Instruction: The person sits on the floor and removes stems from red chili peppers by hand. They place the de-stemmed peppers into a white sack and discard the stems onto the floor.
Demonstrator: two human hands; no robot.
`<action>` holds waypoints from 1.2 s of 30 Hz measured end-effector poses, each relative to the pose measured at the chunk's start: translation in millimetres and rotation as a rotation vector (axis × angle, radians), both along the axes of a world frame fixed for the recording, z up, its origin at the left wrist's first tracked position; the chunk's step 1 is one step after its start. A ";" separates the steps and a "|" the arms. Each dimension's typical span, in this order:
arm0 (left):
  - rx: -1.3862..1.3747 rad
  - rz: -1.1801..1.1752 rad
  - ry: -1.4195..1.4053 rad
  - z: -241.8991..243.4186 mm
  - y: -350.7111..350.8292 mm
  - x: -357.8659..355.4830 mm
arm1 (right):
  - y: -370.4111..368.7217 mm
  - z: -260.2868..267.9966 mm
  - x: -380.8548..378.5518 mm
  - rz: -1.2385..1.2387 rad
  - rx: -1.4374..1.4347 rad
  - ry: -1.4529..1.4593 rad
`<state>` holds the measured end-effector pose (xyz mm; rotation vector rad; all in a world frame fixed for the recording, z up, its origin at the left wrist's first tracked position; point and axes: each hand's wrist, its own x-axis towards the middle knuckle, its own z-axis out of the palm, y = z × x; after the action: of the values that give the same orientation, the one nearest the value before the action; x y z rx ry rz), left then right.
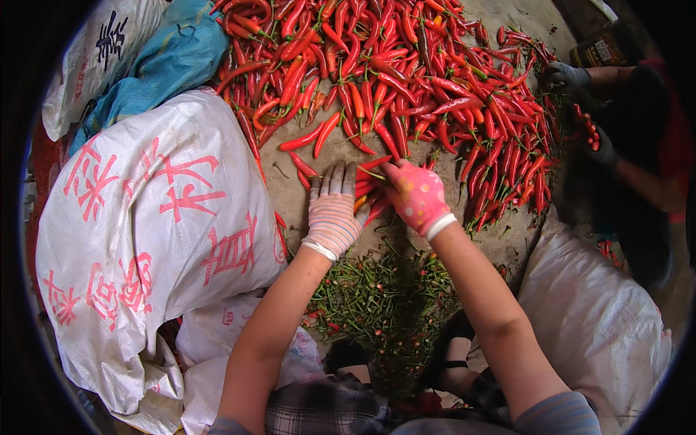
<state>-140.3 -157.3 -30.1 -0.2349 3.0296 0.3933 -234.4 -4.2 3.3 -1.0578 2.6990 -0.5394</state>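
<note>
My left hand (333,209), in a striped knit glove with grey fingertips, reaches flat over a small group of red chili peppers (365,187). Its fingers point away from me, and the thumb lies along the right side of that group; what is under the palm is hidden. My right hand (416,197), in a pink glove with pale dots, has its fingers closed around the stem end of a chili beside my left fingers. Just beyond both hands spreads a large heap of red chilies (380,70) on the concrete floor (296,215).
Green stems (375,296) litter the floor by my feet. Full white woven sacks stand left (163,201) and right (592,315), with a blue sack (157,70) farther left. At right, another person's gloved hands (565,79) hold chilies near a dark bucket (603,51).
</note>
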 end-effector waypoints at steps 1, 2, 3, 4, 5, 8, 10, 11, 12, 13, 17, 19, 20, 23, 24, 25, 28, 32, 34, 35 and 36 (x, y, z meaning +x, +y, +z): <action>0.075 -0.067 -0.030 6.1 10.0 9.9 | 18.4 5.9 10.7 -0.079 -0.046 -0.028; 0.052 -0.098 0.062 13.0 19.3 20.3 | 30.3 10.2 21.6 -0.203 -0.145 -0.077; 0.159 -0.105 0.119 19.8 27.3 29.4 | 39.4 14.5 31.3 -0.334 -0.261 -0.115; 0.259 -0.107 0.175 26.5 33.5 39.3 | 40.7 15.8 39.3 -0.431 -0.475 -0.216; 0.339 -0.100 0.267 32.0 38.0 49.4 | 47.1 21.9 56.1 -0.619 -0.768 -0.687; 1.285 0.070 -0.003 38.2 59.4 75.3 | 48.7 32.4 97.8 -0.467 -0.904 -0.976; 1.713 0.388 -0.502 36.1 54.4 96.2 | 35.3 30.0 126.6 -0.352 -0.654 -0.649; 1.736 0.452 -0.553 33.3 54.5 104.3 | 34.0 29.8 134.8 -0.221 -0.529 -0.375; 1.866 0.601 -0.573 32.1 57.0 117.7 | 33.8 29.1 137.6 -0.106 -0.426 -0.221; 1.930 0.793 -0.643 30.4 58.6 128.6 | 30.2 26.5 136.2 0.008 -0.305 -0.108; 2.113 0.772 -0.430 25.6 52.5 153.4 | 13.0 16.5 77.2 0.183 -0.126 0.275; 2.052 0.707 -0.225 25.1 53.9 152.8 | -1.3 13.8 44.2 0.291 0.104 0.288; 2.025 0.679 -0.209 24.9 51.9 149.9 | -9.2 13.9 30.3 0.426 0.254 0.229; 1.910 0.643 0.027 24.0 52.2 138.8 | -5.7 21.5 20.3 0.498 0.295 0.233; 1.800 0.589 0.098 22.6 51.6 135.0 | 2.0 24.6 28.4 0.403 0.188 0.216; 1.672 0.507 0.178 21.2 51.3 133.6 | 12.1 27.7 39.8 0.302 0.071 0.210; 1.545 0.363 0.162 17.2 54.6 136.1 | 35.0 27.8 94.3 -0.127 -0.561 -0.530; 1.979 0.443 -0.342 15.8 59.8 152.0 | 40.5 21.0 153.7 -0.173 -0.611 -0.523; 2.165 0.840 -0.556 16.4 62.1 157.9 | 36.6 17.1 156.1 0.097 -0.313 -0.140; 2.261 0.844 -0.441 16.4 61.7 158.3 | 32.2 14.5 152.4 0.128 -0.231 -0.104; 2.296 0.906 -0.365 16.4 60.8 158.1 | 25.9 10.9 146.5 0.046 -0.219 -0.093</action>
<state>17.8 -96.5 -13.8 -0.9892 0.4823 2.5703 -87.9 21.7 14.2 -1.1138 2.5728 -0.8692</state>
